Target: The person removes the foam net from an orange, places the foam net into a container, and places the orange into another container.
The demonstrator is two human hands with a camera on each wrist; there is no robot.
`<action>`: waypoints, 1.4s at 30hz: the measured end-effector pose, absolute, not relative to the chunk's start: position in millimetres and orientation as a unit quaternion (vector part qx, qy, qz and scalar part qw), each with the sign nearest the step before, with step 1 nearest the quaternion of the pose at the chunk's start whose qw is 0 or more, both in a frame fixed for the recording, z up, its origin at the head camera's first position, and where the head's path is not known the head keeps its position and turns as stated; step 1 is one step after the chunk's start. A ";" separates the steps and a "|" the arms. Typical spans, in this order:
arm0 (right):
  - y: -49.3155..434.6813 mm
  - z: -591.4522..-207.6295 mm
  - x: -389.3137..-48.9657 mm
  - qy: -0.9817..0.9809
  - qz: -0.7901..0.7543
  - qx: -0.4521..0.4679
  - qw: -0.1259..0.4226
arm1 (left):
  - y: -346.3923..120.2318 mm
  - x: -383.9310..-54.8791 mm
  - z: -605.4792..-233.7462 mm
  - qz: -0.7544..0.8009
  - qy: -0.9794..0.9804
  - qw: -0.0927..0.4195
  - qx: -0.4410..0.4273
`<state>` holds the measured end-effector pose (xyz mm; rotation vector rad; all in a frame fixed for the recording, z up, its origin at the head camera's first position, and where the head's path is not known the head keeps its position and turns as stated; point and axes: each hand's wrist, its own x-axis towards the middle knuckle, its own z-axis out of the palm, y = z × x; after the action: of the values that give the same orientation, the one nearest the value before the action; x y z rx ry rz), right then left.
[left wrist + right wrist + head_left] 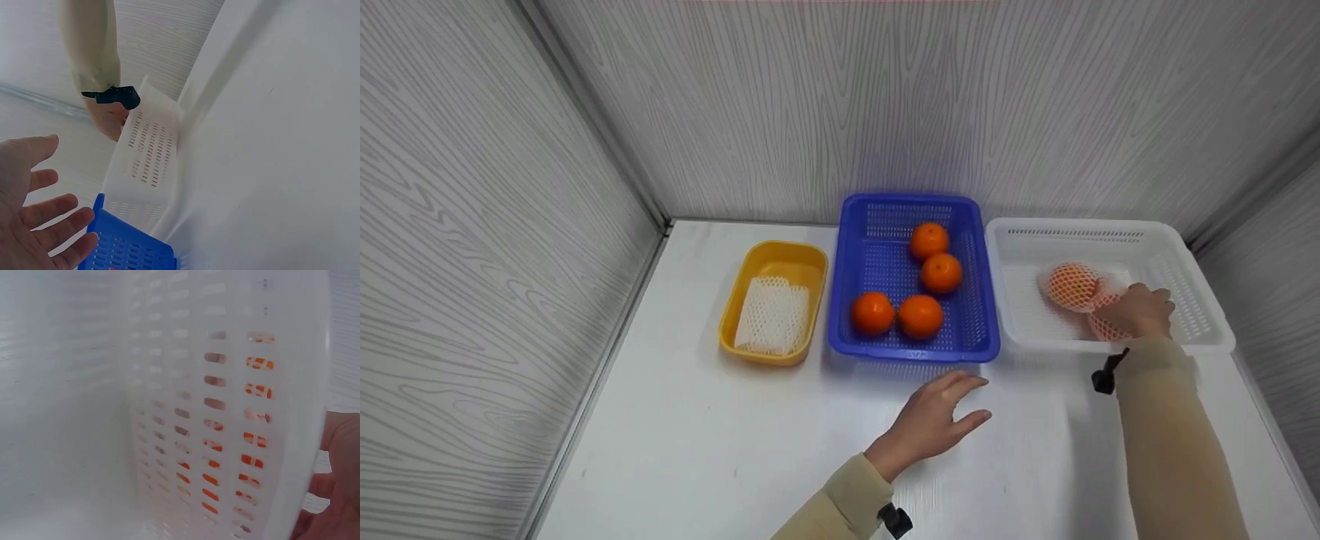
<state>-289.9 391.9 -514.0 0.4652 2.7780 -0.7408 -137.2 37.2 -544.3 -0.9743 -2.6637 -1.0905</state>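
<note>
My right hand (1144,309) is inside the white basket (1181,238), its curled fingers holding an orange in white foam netting (1102,327). The hand partly covers that fruit. Just left of it lies another netted orange (1071,286). In the right wrist view the slotted basket wall (236,304) hides most of the hand (343,478); bits of orange show through the slots. My left hand (934,420) hovers with nothing in it, thumb and fingers apart, in front of the blue basket (915,354). The left wrist view shows its fingers spread.
Several bare oranges (921,316) sit in the blue basket, which stands against the white one. To its left, a yellow tub (787,255) holds folded white foam nets (772,315). Grey wood-grain panels (780,112) rise behind and beside the white table (675,420).
</note>
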 end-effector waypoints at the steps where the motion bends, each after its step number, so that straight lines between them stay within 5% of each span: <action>1: 392.5 -515.4 -289.5 0.950 -0.246 0.155 0.115 | 37.7 -136.9 -544.3 -0.359 -0.875 0.050 -0.320; 20: 405.5 -525.0 -283.5 0.931 -0.298 0.166 0.129 | 40.7 -134.7 -547.5 -0.359 -0.871 0.049 -0.332; 30: 409.7 -484.6 -280.9 0.911 -0.351 0.173 0.132 | 40.8 -136.7 -547.0 -0.369 -0.866 0.052 -0.334; 42: 374.1 -443.0 -254.8 0.925 -0.362 0.096 0.066 | 41.2 -133.8 -541.4 -0.384 -0.861 0.044 -0.330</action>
<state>-254.8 374.1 -443.0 0.2897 2.7898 -1.0933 -133.8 41.2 -541.4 -1.0099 -2.6308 -1.1740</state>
